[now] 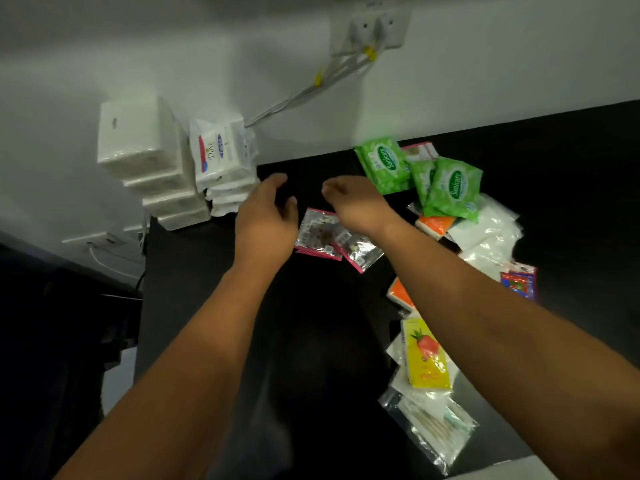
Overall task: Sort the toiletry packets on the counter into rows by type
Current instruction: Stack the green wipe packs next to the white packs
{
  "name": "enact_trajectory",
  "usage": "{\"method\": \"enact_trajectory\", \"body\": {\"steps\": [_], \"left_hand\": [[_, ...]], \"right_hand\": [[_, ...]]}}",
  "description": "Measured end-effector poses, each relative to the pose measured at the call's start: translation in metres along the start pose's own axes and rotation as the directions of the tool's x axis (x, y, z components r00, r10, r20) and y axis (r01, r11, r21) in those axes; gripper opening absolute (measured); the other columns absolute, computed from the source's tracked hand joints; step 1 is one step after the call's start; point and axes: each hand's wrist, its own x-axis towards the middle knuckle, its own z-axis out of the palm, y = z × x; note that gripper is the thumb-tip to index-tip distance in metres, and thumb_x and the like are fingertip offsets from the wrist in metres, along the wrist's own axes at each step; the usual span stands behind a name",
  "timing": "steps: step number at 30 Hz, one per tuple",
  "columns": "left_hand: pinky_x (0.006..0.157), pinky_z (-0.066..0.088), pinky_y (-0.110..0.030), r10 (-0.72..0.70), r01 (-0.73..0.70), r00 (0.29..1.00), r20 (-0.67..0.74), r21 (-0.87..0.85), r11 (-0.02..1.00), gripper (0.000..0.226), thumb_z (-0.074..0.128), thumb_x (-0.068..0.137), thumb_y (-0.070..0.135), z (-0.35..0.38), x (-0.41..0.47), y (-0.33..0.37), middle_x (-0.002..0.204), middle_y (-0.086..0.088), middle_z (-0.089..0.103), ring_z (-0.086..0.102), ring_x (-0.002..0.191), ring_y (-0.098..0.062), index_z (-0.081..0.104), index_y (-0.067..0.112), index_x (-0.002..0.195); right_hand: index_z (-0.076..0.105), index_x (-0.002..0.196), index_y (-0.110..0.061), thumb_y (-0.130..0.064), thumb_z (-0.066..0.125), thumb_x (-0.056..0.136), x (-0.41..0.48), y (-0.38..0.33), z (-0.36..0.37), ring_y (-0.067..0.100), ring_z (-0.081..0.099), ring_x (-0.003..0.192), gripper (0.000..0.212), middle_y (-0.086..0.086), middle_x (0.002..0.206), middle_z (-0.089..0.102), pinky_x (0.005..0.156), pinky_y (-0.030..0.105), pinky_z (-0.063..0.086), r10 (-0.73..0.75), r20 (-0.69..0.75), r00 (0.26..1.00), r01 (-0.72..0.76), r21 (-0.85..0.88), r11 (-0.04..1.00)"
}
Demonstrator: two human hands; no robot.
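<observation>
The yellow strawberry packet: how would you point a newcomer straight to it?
On the black counter, follow the loose pile along the right side down from the green Sanicare packs toward the near edge. The yellow packet lies on white sachets, beside a clear bag of cotton swabs. It is the only yellow one, with a red strawberry printed on it.

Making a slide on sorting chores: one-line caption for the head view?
Left hand and right hand hover over two pink-edged packets on a black counter, green wipe packs nearby.
</observation>
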Motion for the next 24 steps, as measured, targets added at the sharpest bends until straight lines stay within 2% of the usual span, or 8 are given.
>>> {"method": "enact_trajectory", "body": {"steps": [2,5,7,12,14,19,22,24], "left_hand": [[0.094,0.049,-0.027,0.032,-0.031,0.998,0.05,-0.016,0.999,0.037,0.059,0.095,0.017,0.021,-0.011,0.014,0.127,-0.004,0.065,0.062,0.107,-0.013,0.06,0.011,0.132],[0.097,0.052,-0.035,0.067,-0.065,0.993,0.101,-0.02,0.998,0.032,0.062,0.093,0.012,0.053,-0.023,0.036,0.121,-0.007,0.069,0.066,0.109,-0.021,0.066,0.008,0.124],[0.094,0.052,-0.033,0.077,-0.074,0.989,0.13,-0.025,0.997,0.028,0.062,0.093,0.012,0.075,-0.027,0.053,0.116,-0.007,0.071,0.067,0.105,-0.022,0.068,0.007,0.12],[0.089,0.049,-0.024,0.067,-0.059,0.978,0.196,-0.046,0.997,0.026,0.062,0.095,0.014,0.13,-0.03,0.086,0.114,-0.008,0.071,0.067,0.104,-0.02,0.068,0.007,0.119],[0.088,0.049,-0.023,0.043,-0.036,0.979,0.202,-0.036,0.999,0.027,0.061,0.095,0.016,0.149,-0.024,0.095,0.114,-0.008,0.071,0.067,0.104,-0.021,0.067,0.007,0.12],[0.091,0.049,-0.029,-0.105,0.092,0.974,0.2,0.073,0.993,0.027,0.057,0.098,0.023,0.188,0.012,0.106,0.118,-0.006,0.068,0.064,0.108,-0.021,0.066,0.012,0.12],[0.1,0.048,-0.034,-0.184,0.162,0.976,0.118,0.174,0.971,0.033,0.06,0.093,0.021,0.204,0.039,0.099,0.127,-0.01,0.063,0.059,0.117,-0.026,0.064,0.013,0.125],[0.101,0.048,-0.038,-0.2,0.183,0.978,0.054,0.229,0.956,0.037,0.061,0.091,0.021,0.211,0.052,0.092,0.128,-0.013,0.062,0.058,0.118,-0.028,0.063,0.011,0.127]], "right_hand": [[0.068,0.102,0.002,-0.022,0.049,0.099,-0.012,0.02,-0.01,0.031,0.063,0.098,0.031,0.019,0.104,0.069,0.083,0.036,0.048,-0.015,-0.041,0.999,0.013,-0.031,0.999],[0.069,0.115,-0.008,-0.022,0.051,0.098,-0.028,0.054,-0.03,0.027,0.063,0.105,0.028,0.012,0.116,0.07,0.078,0.025,0.043,0.017,-0.097,0.995,-0.018,-0.011,1.0],[0.069,0.116,-0.01,-0.02,0.052,0.098,-0.036,0.076,-0.044,0.026,0.064,0.103,0.028,0.01,0.116,0.07,0.077,0.025,0.042,0.046,-0.123,0.991,-0.044,0.019,0.999],[0.07,0.117,-0.011,-0.02,0.054,0.095,-0.05,0.122,-0.083,0.024,0.064,0.108,0.028,0.007,0.116,0.071,0.087,0.024,0.046,0.119,-0.22,0.968,-0.105,0.071,0.992],[0.07,0.114,-0.009,-0.018,0.055,0.094,-0.049,0.135,-0.097,0.026,0.065,0.108,0.027,0.009,0.114,0.071,0.091,0.03,0.05,0.128,-0.231,0.965,-0.113,0.074,0.991],[0.07,0.111,-0.008,-0.015,0.057,0.093,-0.017,0.142,-0.117,0.025,0.065,0.104,0.023,0.008,0.113,0.071,0.085,0.026,0.047,-0.016,-0.296,0.955,0.007,-0.032,0.999],[0.068,0.115,-0.011,-0.016,0.056,0.094,0.023,0.136,-0.119,0.023,0.063,0.106,0.025,0.006,0.117,0.069,0.09,0.026,0.044,-0.096,-0.304,0.948,0.074,-0.084,0.994],[0.065,0.121,-0.011,-0.017,0.057,0.094,0.05,0.131,-0.12,0.022,0.059,0.115,0.028,0.007,0.124,0.065,0.099,0.029,0.042,-0.146,-0.288,0.947,0.109,-0.138,0.984]]}}
